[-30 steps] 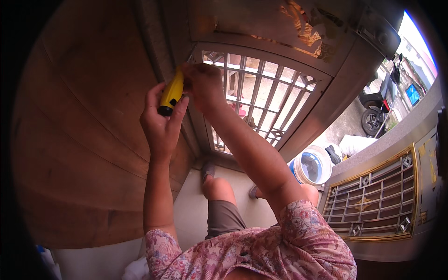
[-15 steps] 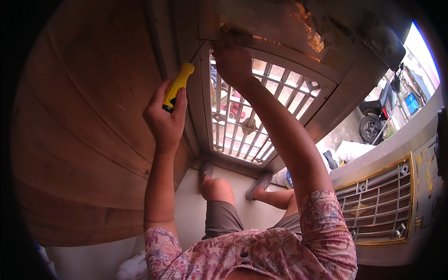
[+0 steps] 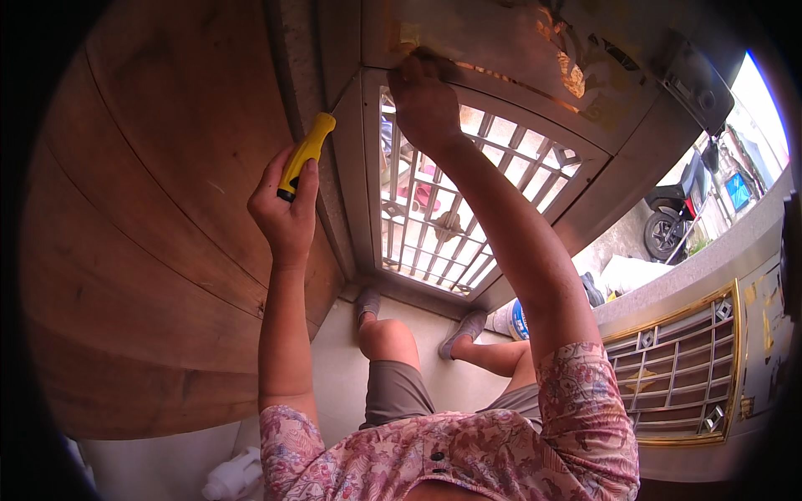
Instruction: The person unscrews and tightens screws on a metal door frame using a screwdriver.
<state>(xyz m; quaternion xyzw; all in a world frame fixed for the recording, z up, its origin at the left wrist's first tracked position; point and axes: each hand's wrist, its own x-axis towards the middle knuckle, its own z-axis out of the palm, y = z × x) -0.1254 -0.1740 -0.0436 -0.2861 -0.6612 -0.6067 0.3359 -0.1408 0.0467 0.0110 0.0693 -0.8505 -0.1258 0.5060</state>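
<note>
My left hand (image 3: 284,199) is wrapped around the yellow and black handle of a screwdriver (image 3: 307,154). Its thin shaft slants up and right, reaching the metal door (image 3: 493,81) by the left edge of its frame. Higher up, my right hand (image 3: 424,104) rests against the door at the top left corner of the barred grille (image 3: 447,224). Its fingers are curled together at the seam above the bars; whatever they may grip is hidden in shadow.
A brown wooden panel (image 3: 159,250) stands close on my left. On the right is a second, gold-edged grille (image 3: 677,363). Outside the doorway stands a scooter (image 3: 668,221). A white and blue bucket (image 3: 516,320) sits beside my foot, and a white object (image 3: 234,476) lies at lower left.
My left hand and the screwdriver have shifted slightly left, the handle a little farther from the door. The right hand stays at the same corner of the grille and has moved slightly right.
</note>
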